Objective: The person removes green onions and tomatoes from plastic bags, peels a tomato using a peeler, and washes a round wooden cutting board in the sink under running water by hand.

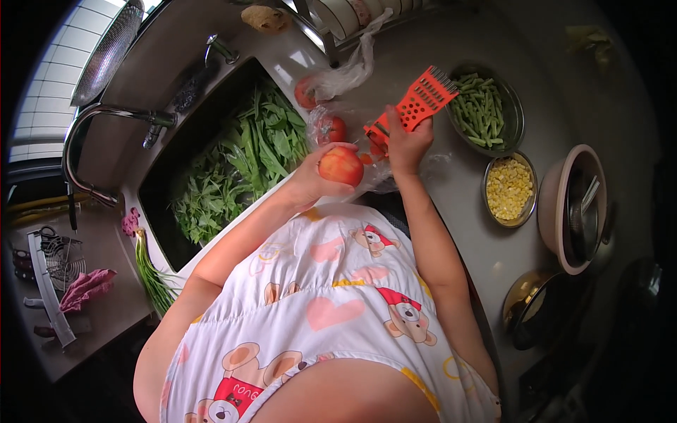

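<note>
In my left hand (308,182) rests a tomato (341,167), its skin partly peeled and its surface mottled red and yellow. My right hand (410,145) grips an orange plastic grater-peeler (421,100), tilted up to the right, a short way from the tomato. Scraps of red tomato peel (374,150) lie at the tool's lower end, over crumpled clear plastic. Just beyond my left hand, a whole tomato (333,130) sits in a clear plastic bag (317,124). Another tomato (305,93) is farther back, partly covered by plastic film (357,69).
Leafy greens (248,148) fill much of the dark sink (158,211) at left, beneath a chrome faucet (79,127). Right, metal bowls hold cut green beans (480,110) and corn kernels (509,189), near a pink basin (550,211). Scallions (151,269) lie by the sink; a dish rack (330,45) stands behind.
</note>
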Action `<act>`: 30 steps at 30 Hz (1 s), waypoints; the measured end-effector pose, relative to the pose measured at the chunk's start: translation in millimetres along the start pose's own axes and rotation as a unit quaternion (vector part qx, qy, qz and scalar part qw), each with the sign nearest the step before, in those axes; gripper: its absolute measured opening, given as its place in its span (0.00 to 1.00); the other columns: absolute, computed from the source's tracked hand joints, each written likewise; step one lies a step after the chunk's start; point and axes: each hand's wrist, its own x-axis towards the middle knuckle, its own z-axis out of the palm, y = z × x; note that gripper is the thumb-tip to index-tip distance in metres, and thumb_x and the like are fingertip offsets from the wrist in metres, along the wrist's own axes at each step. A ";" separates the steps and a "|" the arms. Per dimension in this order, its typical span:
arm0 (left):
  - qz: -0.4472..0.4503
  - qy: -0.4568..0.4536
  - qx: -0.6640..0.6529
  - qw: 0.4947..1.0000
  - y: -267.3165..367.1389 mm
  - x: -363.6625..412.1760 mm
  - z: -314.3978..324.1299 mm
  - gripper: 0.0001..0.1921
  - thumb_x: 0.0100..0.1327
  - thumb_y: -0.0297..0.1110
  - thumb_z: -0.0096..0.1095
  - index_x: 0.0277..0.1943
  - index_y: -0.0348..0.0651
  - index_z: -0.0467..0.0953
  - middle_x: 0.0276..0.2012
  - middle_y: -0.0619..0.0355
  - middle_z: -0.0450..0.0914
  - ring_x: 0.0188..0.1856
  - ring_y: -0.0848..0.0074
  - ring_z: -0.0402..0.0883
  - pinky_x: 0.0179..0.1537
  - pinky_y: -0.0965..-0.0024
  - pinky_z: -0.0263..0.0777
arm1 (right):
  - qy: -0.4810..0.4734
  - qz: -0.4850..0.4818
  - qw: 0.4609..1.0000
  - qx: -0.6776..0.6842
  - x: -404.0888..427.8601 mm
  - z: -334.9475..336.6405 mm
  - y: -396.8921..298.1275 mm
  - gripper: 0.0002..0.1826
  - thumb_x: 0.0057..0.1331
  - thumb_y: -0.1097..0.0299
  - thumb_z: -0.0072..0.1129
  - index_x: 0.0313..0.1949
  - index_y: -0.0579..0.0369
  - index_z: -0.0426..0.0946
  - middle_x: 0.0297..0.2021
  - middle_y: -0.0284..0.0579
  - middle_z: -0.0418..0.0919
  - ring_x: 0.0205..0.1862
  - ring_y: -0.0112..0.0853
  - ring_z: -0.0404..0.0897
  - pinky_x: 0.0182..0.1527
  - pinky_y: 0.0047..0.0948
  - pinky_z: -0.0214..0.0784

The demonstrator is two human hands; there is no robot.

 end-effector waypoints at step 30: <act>-0.050 -0.236 -0.200 0.950 0.9 39.9 49.7 0.58 0.26 0.29 0.74 0.65 0.28 0.49 0.59 0.47 0.64 0.51 0.55 0.73 0.44 0.62 0.74 | -0.193 0.513 0.673 0.496 30.3 -64.0 17.6 0.18 0.60 0.59 0.59 0.44 0.55 0.69 0.37 0.46 0.77 0.36 0.35 0.80 0.39 0.35 0.77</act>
